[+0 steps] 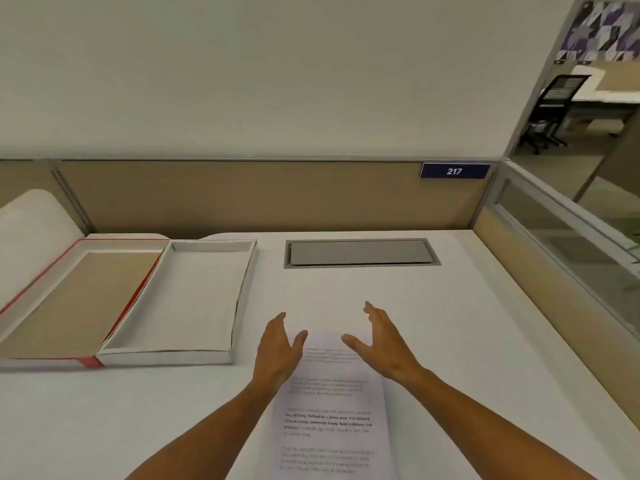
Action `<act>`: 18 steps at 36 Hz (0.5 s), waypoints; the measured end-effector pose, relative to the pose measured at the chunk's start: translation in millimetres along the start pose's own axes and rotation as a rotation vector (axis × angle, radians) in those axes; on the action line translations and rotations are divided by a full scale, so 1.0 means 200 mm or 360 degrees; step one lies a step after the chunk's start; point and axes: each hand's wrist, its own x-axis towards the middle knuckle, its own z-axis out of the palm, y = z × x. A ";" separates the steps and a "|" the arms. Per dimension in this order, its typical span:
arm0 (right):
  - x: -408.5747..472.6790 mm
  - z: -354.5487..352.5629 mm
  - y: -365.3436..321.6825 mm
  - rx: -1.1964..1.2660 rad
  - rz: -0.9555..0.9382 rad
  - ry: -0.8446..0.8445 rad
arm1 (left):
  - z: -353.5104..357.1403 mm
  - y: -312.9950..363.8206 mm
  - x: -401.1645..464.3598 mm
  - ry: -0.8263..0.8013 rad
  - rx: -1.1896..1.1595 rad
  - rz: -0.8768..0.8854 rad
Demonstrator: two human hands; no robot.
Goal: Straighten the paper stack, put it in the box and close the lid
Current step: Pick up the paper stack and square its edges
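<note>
A stack of printed white paper (329, 420) lies flat on the white desk, near the front edge at centre. My left hand (277, 348) hovers at its far left corner, fingers apart, palm facing inward. My right hand (384, 344) mirrors it at the far right corner, also empty with spread fingers. Whether either hand touches the sheets I cannot tell. The shallow white box (239, 299) stands empty to the left of the paper. Its red-edged lid (45, 282) lies upside down beside the box, further left, brown inside showing.
A grey cable hatch (360, 252) is set into the desk behind the paper. A tan partition (259, 195) with a blue "217" sign (454, 171) closes the back; a glass-topped partition (561, 244) runs along the right. A white rounded object (31, 230) stands far left.
</note>
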 end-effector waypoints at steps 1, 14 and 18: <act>-0.02 0.02 0.01 0.0072 0.0011 0.0012 | 0.01 -0.02 -0.01 -0.0007 -0.0038 -0.0023; -0.33 0.25 0.14 0.0135 0.0614 0.0065 | 0.08 -0.13 -0.21 -0.0084 -0.0276 -0.0560; -0.42 0.32 0.18 0.0250 0.0769 0.0000 | 0.08 -0.13 -0.24 -0.0169 -0.0228 -0.0703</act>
